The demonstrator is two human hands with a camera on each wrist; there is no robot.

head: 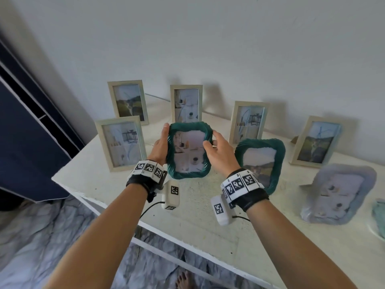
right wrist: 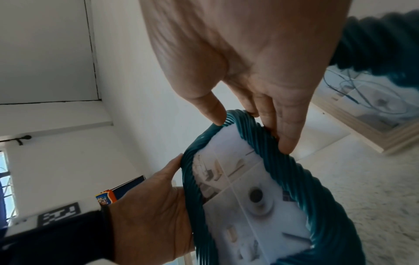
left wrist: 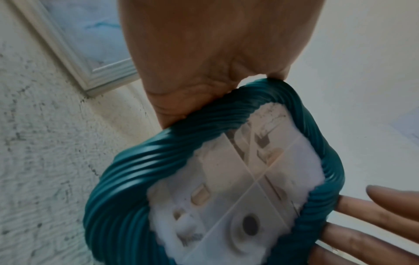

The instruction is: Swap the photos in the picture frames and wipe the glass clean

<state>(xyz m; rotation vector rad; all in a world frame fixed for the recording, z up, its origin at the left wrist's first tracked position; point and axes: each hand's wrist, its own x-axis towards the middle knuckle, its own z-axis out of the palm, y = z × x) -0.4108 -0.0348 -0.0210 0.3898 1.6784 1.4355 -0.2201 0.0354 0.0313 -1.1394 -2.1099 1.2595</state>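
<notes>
Both forearms fill the lower head view, each wrist strapped with a marker band and a small white camera block. Left hand (head: 159, 146) grips the left edge of the teal frame (head: 188, 151); its fingers wrap behind the frame, thumb up along the edge near the top left corner. Right hand (head: 218, 152) holds the right edge: thumb (right wrist: 209, 105) on the front of the rim, other fingers (right wrist: 287, 125) curled over the edge and behind it. So both sets of fingers are pinching the frame, one hand per side.

Teal frame is lifted off the white surface (head: 198, 222), upright, glass toward the camera, over the middle of the frame group. Its photo shows a four-panel interior collage; glass looks hazy around the edges in the left wrist view.

On the surface:
- second teal frame (head: 262, 161) standing just right of the held one, landscape photo
- five light wood frames: two at left (head: 120, 142) (head: 128, 101), one behind the held frame (head: 186, 103), two at right (head: 248, 122) (head: 316, 141)
- pale lilac wavy frame (head: 337, 192) far right, leaning back

Blue scribble marks visible on several of the wood frames' glass.
</notes>
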